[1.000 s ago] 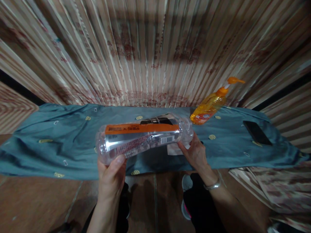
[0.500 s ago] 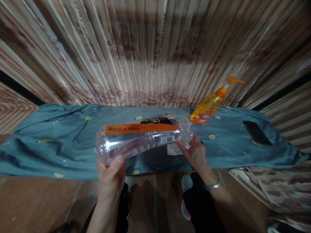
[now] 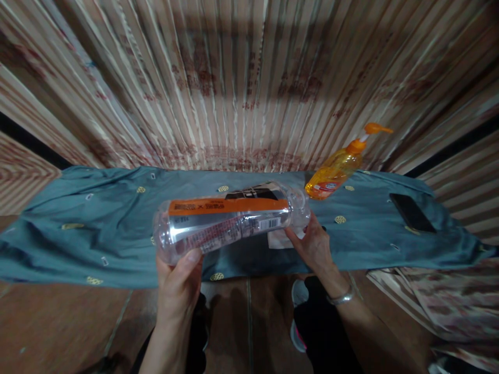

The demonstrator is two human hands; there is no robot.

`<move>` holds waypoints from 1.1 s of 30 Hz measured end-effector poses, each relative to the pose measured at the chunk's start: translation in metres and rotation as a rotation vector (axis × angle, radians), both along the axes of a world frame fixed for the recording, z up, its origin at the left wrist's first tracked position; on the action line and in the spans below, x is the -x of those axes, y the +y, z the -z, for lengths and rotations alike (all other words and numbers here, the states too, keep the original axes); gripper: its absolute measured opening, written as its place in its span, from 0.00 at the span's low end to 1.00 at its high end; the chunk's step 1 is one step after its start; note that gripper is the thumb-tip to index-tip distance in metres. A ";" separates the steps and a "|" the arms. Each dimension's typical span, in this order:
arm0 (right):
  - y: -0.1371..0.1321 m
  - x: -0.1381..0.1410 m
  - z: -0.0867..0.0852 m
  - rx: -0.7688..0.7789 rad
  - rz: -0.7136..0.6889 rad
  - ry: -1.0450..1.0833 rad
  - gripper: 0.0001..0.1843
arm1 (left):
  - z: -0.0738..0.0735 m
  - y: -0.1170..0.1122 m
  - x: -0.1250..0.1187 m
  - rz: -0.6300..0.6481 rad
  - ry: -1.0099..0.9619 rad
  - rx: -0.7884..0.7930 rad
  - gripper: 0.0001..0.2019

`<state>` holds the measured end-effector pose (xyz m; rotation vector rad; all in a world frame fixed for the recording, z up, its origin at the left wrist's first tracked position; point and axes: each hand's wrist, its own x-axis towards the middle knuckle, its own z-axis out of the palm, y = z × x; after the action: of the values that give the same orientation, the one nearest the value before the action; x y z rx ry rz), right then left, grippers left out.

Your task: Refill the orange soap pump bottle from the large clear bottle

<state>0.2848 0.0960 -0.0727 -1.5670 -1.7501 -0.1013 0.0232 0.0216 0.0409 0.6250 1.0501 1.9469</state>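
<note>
A large clear plastic bottle (image 3: 230,218) with a silver and orange label lies sideways in the air between my two hands, over the cloth-covered table. My left hand (image 3: 180,280) grips its wide base at the left, thumb on the near side. At the other end, my right hand (image 3: 312,241) holds the neck from below, and most of its fingers are hidden behind the plastic. Just past the neck stands an orange pump bottle (image 3: 333,174) with yellow-orange liquid. A white flat piece (image 3: 279,240) shows partly beneath the held bottle.
Teal cloth (image 3: 105,223) with yellow motifs covers the long narrow table. A black phone (image 3: 412,213) lies at its right end. Behind hangs a pleated, patterned curtain (image 3: 249,104). My shoes stand on the brown tiled floor (image 3: 249,332) in front.
</note>
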 end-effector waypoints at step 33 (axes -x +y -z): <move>0.000 0.000 -0.001 0.018 -0.006 0.013 0.44 | 0.000 0.001 0.001 0.002 0.045 -0.024 0.29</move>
<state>0.2848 0.0961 -0.0714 -1.5723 -1.7495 -0.0724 0.0220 0.0226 0.0408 0.6858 1.0549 1.9545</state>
